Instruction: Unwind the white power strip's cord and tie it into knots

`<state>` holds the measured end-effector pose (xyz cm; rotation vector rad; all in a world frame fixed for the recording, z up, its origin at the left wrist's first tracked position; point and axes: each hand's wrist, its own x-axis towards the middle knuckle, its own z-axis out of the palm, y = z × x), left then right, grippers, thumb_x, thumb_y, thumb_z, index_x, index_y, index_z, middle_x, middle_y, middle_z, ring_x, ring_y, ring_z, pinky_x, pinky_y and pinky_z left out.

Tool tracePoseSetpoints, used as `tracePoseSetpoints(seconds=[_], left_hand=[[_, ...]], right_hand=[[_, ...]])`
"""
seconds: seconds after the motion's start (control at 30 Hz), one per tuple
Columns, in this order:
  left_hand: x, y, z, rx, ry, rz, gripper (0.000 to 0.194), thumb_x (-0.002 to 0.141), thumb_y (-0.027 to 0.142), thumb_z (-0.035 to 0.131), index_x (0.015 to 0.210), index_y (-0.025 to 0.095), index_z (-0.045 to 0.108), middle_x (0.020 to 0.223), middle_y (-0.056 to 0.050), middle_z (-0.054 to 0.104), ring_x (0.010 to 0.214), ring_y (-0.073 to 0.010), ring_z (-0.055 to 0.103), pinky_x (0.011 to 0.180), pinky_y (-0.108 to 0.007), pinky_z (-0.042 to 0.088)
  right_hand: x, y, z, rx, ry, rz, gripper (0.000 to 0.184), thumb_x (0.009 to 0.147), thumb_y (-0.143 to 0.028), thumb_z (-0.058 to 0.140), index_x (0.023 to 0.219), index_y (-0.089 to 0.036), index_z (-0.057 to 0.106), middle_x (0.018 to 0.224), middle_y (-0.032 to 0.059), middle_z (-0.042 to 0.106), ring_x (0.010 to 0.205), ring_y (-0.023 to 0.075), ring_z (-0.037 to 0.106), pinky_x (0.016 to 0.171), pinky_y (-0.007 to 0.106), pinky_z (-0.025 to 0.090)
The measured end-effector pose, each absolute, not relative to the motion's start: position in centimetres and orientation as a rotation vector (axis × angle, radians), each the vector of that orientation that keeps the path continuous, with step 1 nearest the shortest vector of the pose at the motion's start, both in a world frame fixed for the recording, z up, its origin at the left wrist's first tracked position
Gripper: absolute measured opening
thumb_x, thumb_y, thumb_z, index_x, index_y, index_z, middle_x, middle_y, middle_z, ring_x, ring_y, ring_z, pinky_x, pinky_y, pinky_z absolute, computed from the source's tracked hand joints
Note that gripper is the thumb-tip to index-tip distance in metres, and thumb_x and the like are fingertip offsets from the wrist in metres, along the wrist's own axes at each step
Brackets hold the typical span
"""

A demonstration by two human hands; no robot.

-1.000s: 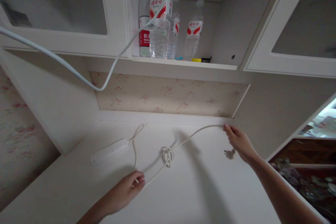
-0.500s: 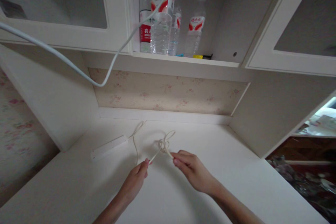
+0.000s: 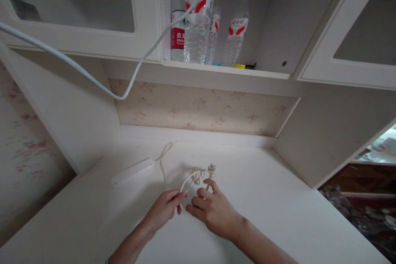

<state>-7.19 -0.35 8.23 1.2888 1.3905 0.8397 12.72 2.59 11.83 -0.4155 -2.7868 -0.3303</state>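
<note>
A cord (image 3: 185, 182) is pinched by the left hand (image 3: 163, 209); its plug (image 3: 212, 169) is seen just beyond the right hand (image 3: 216, 213), whose grip is unclear.

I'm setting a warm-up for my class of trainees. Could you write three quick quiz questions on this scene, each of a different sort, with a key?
1. What does the left hand hold? A) a pen B) a cord C) a cup
2. True or false: the power strip lies on the desk, to the left of the plug.
3. How many bottles can be seen on the open shelf?

Key: 1 B; 2 true; 3 four.
</note>
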Motion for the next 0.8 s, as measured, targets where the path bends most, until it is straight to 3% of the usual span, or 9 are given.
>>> tracePoseSetpoints(seconds=[0.07, 0.1, 0.17, 0.27, 0.43, 0.57, 0.8], left_hand=[[-7.5, -0.3, 8.7, 1.370, 1.375, 0.830, 0.044, 0.084, 0.056, 0.046, 0.072, 0.015, 0.057, 0.059, 0.003, 0.048, 0.050, -0.0101, 0.033, 0.048, -0.023, 0.022], [-7.6, -0.3, 8.9, 1.424, 1.378, 0.826, 0.040, 0.084, 0.052, 0.048, 0.070, 0.015, 0.057, 0.060, 0.003, 0.049, 0.052, -0.0105, 0.036, 0.050, -0.023, 0.025], [-7.6, -0.3, 9.3, 1.529, 1.386, 0.826, 0.033, 0.084, 0.043, 0.049, 0.071, 0.015, 0.061, 0.063, 0.002, 0.053, 0.059, -0.0130, 0.045, 0.057, -0.023, 0.031], [-7.2, -0.5, 9.5, 1.621, 1.342, 0.839, 0.026, 0.085, 0.032, 0.046, 0.082, 0.016, 0.066, 0.077, -0.002, 0.064, 0.074, -0.0180, 0.056, 0.067, -0.024, 0.038], [-6.4, -0.7, 9.7, 1.839, 1.535, 0.744, 0.023, 0.082, 0.020, 0.046, 0.090, 0.020, 0.068, 0.088, -0.004, 0.069, 0.083, -0.0204, 0.062, 0.074, -0.025, 0.040], [-6.0, -0.9, 10.0, 2.034, 1.763, 0.674, 0.021, 0.080, 0.013, 0.048, 0.085, 0.023, 0.066, 0.083, -0.001, 0.065, 0.080, -0.0172, 0.062, 0.071, -0.024, 0.039], [-6.7, -1.1, 8.8, 2.168, 1.848, 0.869, 0.031, 0.093, 0.017, 0.038, 0.110, 0.026, 0.063, 0.092, -0.003, 0.062, 0.083, -0.0155, 0.062, 0.074, -0.024, 0.045]], right_hand=[[13.2, 3.3, 11.7, -0.479, -2.765, -0.428, 0.014, 0.096, -0.020, 0.048, 0.100, -0.025, 0.061, 0.080, 0.0000, 0.063, 0.087, 0.0198, 0.051, 0.100, 0.054, 0.024], [13.5, 3.6, 11.4, -0.529, -2.753, -0.473, 0.013, 0.095, -0.019, 0.050, 0.100, -0.024, 0.061, 0.082, 0.0008, 0.063, 0.087, 0.0202, 0.051, 0.098, 0.053, 0.028], [14.1, 4.3, 10.7, -0.641, -2.720, -0.526, 0.018, 0.093, -0.017, 0.053, 0.107, -0.023, 0.061, 0.087, 0.0031, 0.064, 0.083, 0.0204, 0.053, 0.085, 0.044, 0.039], [14.8, 5.0, 9.7, -0.713, -2.626, -0.471, 0.033, 0.092, -0.015, 0.051, 0.124, -0.020, 0.055, 0.098, 0.0068, 0.064, 0.082, 0.0200, 0.055, 0.071, 0.035, 0.045], [14.6, 5.7, 9.0, -0.628, -2.539, -0.346, 0.039, 0.095, -0.013, 0.045, 0.133, -0.016, 0.050, 0.126, 0.0098, 0.059, 0.106, 0.0207, 0.054, 0.091, 0.035, 0.046], [14.3, 6.6, 8.9, -0.636, -2.551, -0.360, 0.042, 0.092, -0.013, 0.051, 0.133, -0.021, 0.051, 0.132, 0.0060, 0.056, 0.111, 0.0216, 0.051, 0.092, 0.037, 0.048], [14.1, 6.4, 8.3, -0.748, -2.538, -0.176, 0.032, 0.093, -0.019, 0.052, 0.125, -0.023, 0.055, 0.130, 0.0040, 0.058, 0.103, 0.0225, 0.054, 0.089, 0.038, 0.049]])
